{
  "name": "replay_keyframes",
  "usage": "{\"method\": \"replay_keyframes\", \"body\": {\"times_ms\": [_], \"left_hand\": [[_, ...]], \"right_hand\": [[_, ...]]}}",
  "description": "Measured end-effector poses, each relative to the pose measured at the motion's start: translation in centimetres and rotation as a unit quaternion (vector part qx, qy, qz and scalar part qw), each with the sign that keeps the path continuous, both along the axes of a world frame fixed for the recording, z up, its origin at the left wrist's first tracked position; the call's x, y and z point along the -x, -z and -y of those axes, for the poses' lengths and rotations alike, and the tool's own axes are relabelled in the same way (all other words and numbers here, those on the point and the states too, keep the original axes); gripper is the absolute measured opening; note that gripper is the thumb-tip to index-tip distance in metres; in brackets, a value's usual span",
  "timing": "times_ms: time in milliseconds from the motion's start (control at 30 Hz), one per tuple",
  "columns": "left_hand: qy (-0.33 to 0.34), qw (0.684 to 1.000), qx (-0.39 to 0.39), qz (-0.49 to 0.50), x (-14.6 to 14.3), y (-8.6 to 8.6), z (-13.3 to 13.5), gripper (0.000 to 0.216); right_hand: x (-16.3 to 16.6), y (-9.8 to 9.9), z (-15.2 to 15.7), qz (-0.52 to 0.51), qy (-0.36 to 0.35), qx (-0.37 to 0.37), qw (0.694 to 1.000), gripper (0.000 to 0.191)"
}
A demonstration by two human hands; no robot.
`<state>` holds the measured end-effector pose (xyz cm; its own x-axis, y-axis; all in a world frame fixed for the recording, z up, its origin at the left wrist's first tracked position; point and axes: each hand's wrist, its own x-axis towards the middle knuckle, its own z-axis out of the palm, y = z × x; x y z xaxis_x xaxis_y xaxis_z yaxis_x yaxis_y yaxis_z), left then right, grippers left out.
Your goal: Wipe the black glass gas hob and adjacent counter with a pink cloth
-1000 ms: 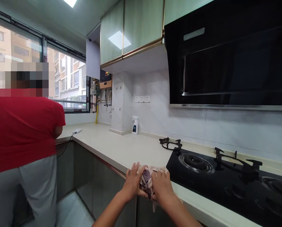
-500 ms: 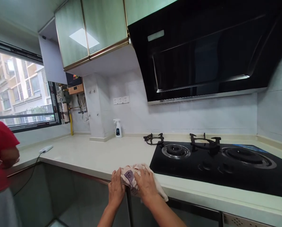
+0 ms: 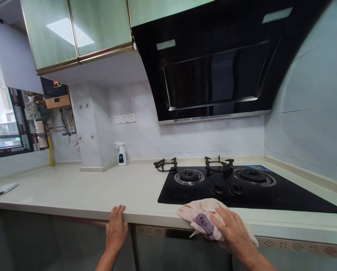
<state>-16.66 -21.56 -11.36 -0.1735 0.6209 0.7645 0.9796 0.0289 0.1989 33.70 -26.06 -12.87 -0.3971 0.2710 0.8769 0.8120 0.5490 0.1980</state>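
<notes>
A pale pink cloth with a purple patch lies bunched over the counter's front edge, just in front of the gas stove. My right hand presses on it, fingers curled into the fabric. Part of the cloth hangs down below the edge, and the palm hides some of it. To the left, my left hand rests on the front edge of the white countertop. Its fingers are stretched out flat and it holds nothing.
A white spray bottle stands against the back wall. Two black pan supports sit behind the burners. A white device with a cord lies at the far left. The black range hood overhangs the stove.
My right hand has slid the cloth rightward along the counter edge. My left hand has come off the cloth onto the edge. The view has turned right, and the person in red has left it.
</notes>
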Motion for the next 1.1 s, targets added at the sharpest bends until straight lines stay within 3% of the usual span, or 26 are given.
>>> {"method": "replay_keyframes", "body": {"times_ms": [133,267,367,467,633,800,967,1100], "left_hand": [[0.031,0.999,-0.010,0.019,0.9,0.4,-0.7,0.050],[0.103,0.993,-0.022,0.045,2.7,0.7,-1.7,0.046],[0.119,0.991,-0.018,0.063,2.9,0.7,-1.8,0.044],[0.090,0.992,0.002,0.087,1.7,0.4,-1.5,0.045],[0.062,0.990,0.023,0.125,-0.2,-0.6,-1.1,0.040],[0.059,0.986,0.033,0.153,-0.7,-1.0,-0.7,0.041],[0.015,0.994,0.012,0.106,-1.2,-1.4,-0.6,0.037],[0.030,0.999,-0.027,0.032,-3.1,-2.8,-1.0,0.037]], "right_hand": [[-7.7,0.0,1.6,0.028,0.038,0.005,0.999,0.051],[-12.8,0.1,2.8,0.019,0.045,0.033,0.998,0.047],[-14.2,0.4,3.1,0.000,0.055,0.048,0.997,0.051],[-13.1,0.6,2.9,-0.018,0.110,0.064,0.992,0.061],[-5.6,-0.5,1.5,0.012,0.124,0.071,0.990,0.065],[7.9,-2.6,-1.1,0.053,0.071,0.070,0.994,0.067],[21.1,-4.5,-3.6,0.055,0.033,0.043,0.997,0.043],[27.3,-5.7,-5.2,0.052,0.037,0.045,0.997,0.033]]}}
